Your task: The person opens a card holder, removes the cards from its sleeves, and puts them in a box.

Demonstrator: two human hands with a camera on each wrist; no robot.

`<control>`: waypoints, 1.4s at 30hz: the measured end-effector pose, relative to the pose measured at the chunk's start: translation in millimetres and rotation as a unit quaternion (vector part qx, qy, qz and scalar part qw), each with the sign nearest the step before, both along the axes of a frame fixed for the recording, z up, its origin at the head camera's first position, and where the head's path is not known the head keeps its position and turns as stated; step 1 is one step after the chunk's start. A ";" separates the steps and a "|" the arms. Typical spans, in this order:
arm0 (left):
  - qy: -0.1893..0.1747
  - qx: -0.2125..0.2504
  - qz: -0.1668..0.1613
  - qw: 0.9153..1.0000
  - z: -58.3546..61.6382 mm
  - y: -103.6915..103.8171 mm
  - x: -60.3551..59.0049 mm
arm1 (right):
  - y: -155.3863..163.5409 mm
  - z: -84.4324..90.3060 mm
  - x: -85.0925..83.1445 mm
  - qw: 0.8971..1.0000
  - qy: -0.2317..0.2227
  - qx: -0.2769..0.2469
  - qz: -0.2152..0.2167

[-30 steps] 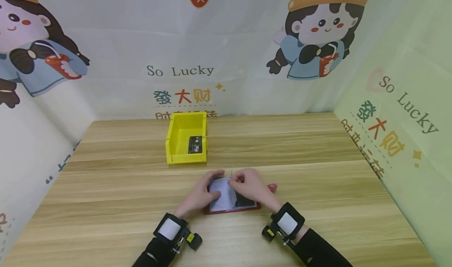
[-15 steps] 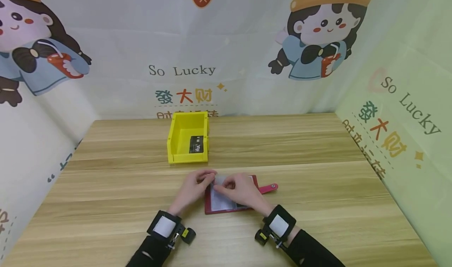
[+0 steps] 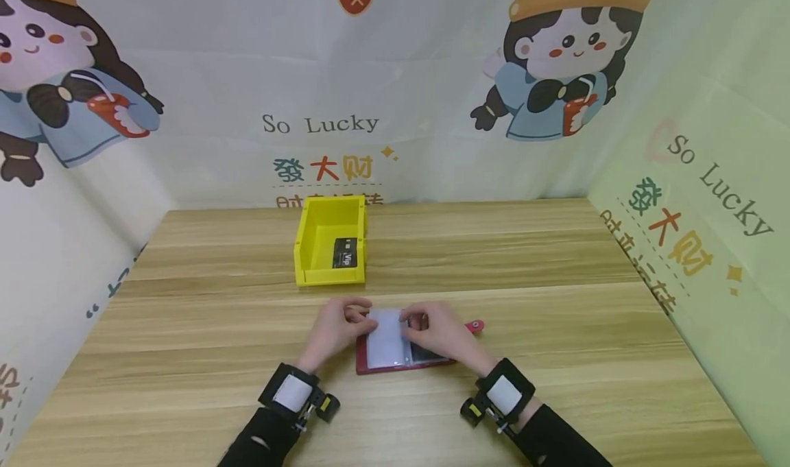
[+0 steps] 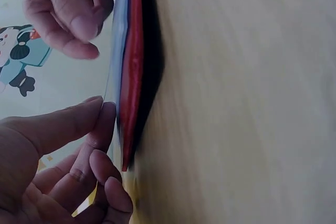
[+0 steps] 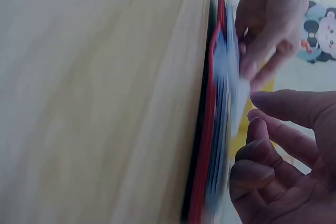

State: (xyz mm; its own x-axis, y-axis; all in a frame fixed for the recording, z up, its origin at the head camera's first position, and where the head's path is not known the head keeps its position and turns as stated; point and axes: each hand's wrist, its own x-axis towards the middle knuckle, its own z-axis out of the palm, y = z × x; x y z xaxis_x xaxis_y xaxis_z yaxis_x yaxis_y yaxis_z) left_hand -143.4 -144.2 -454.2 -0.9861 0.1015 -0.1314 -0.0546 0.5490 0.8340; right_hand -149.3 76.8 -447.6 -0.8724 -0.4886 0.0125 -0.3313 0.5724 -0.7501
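Observation:
A red card holder [image 3: 362, 365] lies spread on the table with its clear plastic pages [image 3: 387, 347] showing; a dark card pocket [image 3: 424, 354] is on its right half. My left hand [image 3: 339, 326] is at the left edge and pinches a thin clear page between thumb and index finger, as the left wrist view shows. Over the middle of the holder is my right hand [image 3: 435, 330], its fingers loosely bent. In the right wrist view the right thumb [image 5: 286, 104] and index finger stand apart with nothing between them. The holder's upper right part is hidden behind the right hand.
Behind the hands stands a yellow bin [image 3: 330, 247] with a black Vip card [image 3: 345, 253] in it. The holder's pink snap strap [image 3: 474, 326] sticks out to the right on the wooden table [image 3: 524, 247]. A printed cloth [image 3: 432, 76] hangs at the back and sides.
The right hand went left with a page, met the left hand at the left edge, then came back to the middle. The left hand shifted left and now pinches that page's edge.

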 end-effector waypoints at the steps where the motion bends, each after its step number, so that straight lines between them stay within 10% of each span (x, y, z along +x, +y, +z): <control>1: -0.001 -0.003 0.005 1.000 0.4 0.4 -0.2 | 5.3 0.1 -1.3 1.000 -0.002 0.008 -0.009; 8: 0.031 -0.045 0.007 0.998 4.7 4.6 0.2 | 37.5 1.8 -9.5 0.996 -0.008 0.094 -0.001; 21: 0.052 -0.082 -0.092 0.991 14.7 36.6 7.6 | 47.1 -1.7 -15.9 0.996 -0.034 0.080 0.036; 42: 0.001 -0.037 -0.046 0.998 8.7 49.5 -4.3 | 47.3 -8.9 -11.2 0.997 -0.049 0.061 0.007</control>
State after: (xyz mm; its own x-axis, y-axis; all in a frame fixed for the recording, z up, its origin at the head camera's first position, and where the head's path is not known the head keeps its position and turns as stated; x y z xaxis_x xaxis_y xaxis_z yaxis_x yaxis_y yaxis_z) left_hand -147.7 -94.6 -445.5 -0.9735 0.1811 -0.1397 0.0004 0.6122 0.7907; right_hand -160.5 124.2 -456.5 -0.8596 -0.4934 -0.1328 -0.2685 0.6574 -0.7041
